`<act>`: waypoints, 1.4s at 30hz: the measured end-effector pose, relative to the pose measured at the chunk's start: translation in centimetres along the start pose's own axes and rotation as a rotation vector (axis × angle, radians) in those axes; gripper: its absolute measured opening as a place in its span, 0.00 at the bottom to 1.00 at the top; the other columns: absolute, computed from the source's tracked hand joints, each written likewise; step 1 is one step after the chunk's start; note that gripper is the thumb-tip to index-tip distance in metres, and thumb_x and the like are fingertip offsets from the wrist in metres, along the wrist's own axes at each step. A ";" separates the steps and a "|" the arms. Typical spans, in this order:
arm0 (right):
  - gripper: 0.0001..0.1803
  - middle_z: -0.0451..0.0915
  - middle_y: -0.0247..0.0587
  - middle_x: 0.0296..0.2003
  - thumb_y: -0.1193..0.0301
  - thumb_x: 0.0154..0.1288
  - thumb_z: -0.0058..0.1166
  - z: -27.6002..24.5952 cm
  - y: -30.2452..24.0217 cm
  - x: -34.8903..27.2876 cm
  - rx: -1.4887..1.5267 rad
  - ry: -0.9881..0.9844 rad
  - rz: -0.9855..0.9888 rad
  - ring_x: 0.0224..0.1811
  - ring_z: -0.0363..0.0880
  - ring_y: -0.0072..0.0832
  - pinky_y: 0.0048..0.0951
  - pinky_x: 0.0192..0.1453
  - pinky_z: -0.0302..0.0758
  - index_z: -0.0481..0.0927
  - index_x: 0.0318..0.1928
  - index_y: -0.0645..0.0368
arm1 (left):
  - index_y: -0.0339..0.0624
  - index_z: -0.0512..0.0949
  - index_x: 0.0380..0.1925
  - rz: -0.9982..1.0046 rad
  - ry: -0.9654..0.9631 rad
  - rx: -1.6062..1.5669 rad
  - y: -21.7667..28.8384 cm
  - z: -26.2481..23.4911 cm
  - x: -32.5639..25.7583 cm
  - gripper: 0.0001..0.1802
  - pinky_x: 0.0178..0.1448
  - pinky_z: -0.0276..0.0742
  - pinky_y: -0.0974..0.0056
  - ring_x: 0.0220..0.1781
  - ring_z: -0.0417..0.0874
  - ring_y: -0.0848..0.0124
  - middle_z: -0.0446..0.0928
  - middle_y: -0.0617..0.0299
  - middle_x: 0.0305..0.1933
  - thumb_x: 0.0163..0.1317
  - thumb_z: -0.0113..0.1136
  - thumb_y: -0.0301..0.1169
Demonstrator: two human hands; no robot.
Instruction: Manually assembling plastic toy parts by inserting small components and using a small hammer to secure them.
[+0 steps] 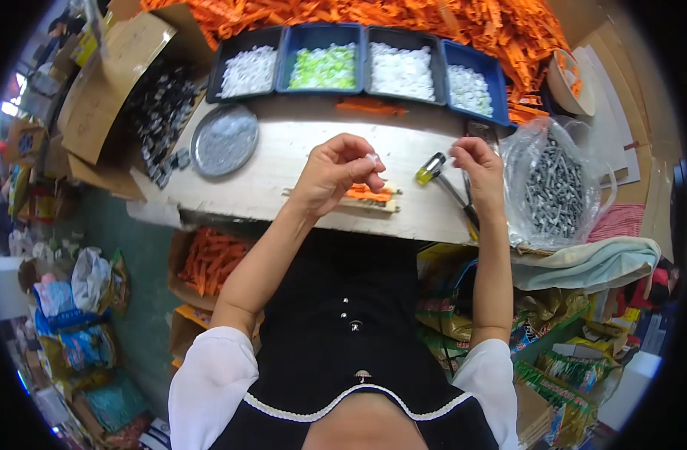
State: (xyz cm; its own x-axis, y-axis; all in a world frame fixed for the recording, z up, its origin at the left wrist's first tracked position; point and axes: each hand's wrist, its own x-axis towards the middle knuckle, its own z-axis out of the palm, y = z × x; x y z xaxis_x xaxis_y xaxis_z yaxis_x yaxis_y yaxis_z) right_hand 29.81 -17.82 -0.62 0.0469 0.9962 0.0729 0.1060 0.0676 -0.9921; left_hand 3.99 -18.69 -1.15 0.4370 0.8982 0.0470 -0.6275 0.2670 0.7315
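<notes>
White pieces (pixel 402 71) in black bin (pixel 405 37)

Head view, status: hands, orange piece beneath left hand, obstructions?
Left hand pinching small white piece. Right hand raised, any hold unclear. Orange piece partly hidden by left hand. Hammer close by, to its right.

From the wearer's head, the wide fisheye view looked steeply down at the pale, flat-topped worktable (pixel 279 150) from close above its near edge, facing across it past a black, white-trimmed cloth garment (pixel 324 352) on its near side.
</notes>
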 end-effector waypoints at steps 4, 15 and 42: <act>0.03 0.76 0.32 0.29 0.74 0.61 0.50 7.2 -2.0 -3.0 0.254 -0.297 0.150 0.31 0.71 0.16 0.18 0.37 0.69 0.75 0.34 0.61 | 0.36 0.73 0.33 0.042 0.100 -0.039 -0.4 -0.4 -4.5 0.05 0.37 0.80 0.64 0.30 0.81 0.67 0.77 0.54 0.32 0.56 0.55 0.19; 0.06 0.71 0.26 0.28 0.70 0.62 0.51 12.3 -3.1 -5.5 0.399 -0.458 0.290 0.31 0.66 0.13 0.16 0.38 0.64 0.74 0.34 0.60 | 0.38 0.72 0.31 0.190 0.060 0.152 -0.1 -0.9 -7.8 0.07 0.40 0.80 0.64 0.37 0.79 0.69 0.75 0.58 0.33 0.54 0.56 0.16; 0.09 0.73 0.31 0.27 0.71 0.63 0.49 12.7 -1.2 -6.4 -0.115 -0.328 -0.048 0.32 0.69 0.16 0.18 0.37 0.66 0.76 0.32 0.65 | 0.32 0.75 0.34 0.376 0.135 0.678 -2.5 -2.0 -7.4 0.06 0.42 0.79 0.67 0.37 0.78 0.68 0.74 0.55 0.38 0.56 0.53 0.15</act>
State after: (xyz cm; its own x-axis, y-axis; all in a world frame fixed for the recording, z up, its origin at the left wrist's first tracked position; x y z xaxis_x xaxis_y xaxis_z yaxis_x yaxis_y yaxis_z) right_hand 16.81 -23.58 -1.19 -0.2804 0.9577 0.0639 0.2127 0.1270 -0.9688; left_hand 1.03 -25.28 -4.67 0.1639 0.9321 0.3228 -0.1683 -0.2961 0.9402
